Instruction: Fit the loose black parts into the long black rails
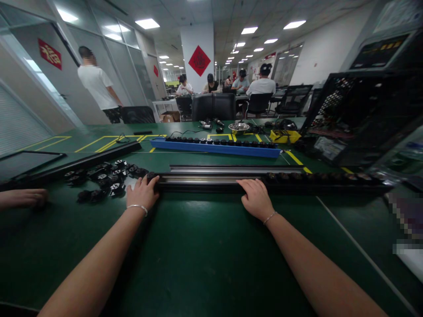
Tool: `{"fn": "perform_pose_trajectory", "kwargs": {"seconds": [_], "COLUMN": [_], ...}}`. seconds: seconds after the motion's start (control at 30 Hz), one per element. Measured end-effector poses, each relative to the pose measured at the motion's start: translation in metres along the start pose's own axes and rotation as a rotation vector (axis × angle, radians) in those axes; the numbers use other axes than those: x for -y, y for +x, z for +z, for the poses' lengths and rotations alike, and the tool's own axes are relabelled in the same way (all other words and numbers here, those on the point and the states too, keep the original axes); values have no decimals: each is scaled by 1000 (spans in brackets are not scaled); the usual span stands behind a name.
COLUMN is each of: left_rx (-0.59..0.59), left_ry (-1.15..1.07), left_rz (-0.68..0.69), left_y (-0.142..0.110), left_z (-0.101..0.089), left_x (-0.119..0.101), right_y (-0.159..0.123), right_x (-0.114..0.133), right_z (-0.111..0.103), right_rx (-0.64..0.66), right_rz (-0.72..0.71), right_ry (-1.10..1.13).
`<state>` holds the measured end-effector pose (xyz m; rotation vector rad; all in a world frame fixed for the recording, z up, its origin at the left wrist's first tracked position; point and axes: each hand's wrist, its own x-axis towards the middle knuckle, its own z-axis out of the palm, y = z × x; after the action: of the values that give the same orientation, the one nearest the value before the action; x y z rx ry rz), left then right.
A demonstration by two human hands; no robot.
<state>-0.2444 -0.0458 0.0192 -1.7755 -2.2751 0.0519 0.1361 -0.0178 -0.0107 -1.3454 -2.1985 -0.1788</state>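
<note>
A long black rail (205,186) with a shiny metal channel lies across the green table in front of me. At its left end, my left hand (142,193) has its fingers closed on a small black part (152,175), partly hidden by the fingertips. Farther right, my right hand (257,198) holds the rail, its fingers over the top and the thumb at the front side. A row of round black parts (310,177) fills the rail's right portion. Loose black parts (110,178), some with white markings, are heaped left of my left hand.
Behind lie a second rail (231,168) and a blue rail (214,147) holding black parts. Another person's hand (24,198) is at the left edge. A metal bowl (239,127), yellow box (284,136) and black open case (357,119) stand farther back. People sit beyond.
</note>
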Motion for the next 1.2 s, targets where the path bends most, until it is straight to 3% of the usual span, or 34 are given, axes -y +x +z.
{"fn": "perform_pose_trajectory", "kwargs": {"seconds": [0.43,0.7,0.97,1.07,1.2], "left_rx": [25,173,139,124,188], "left_ry": [19,-220,-201,-206,-243], "left_rz": [-28,-122,-19,-80,-216], "left_y": [8,19,26,30,33], "left_z": [5,9,16,23,35], "left_x": [31,29,44,57,77], "right_y": [0,1,1,0,0], "right_x": [-3,-2,-2,-2,-2], "right_z": [3,1,2,2,2], "right_rx": [-5,0,-11,-13,-15], "right_rz": [-13,-4,-13,-9,-3], "right_ry": [-8,-10,-27,-22,-11]}}
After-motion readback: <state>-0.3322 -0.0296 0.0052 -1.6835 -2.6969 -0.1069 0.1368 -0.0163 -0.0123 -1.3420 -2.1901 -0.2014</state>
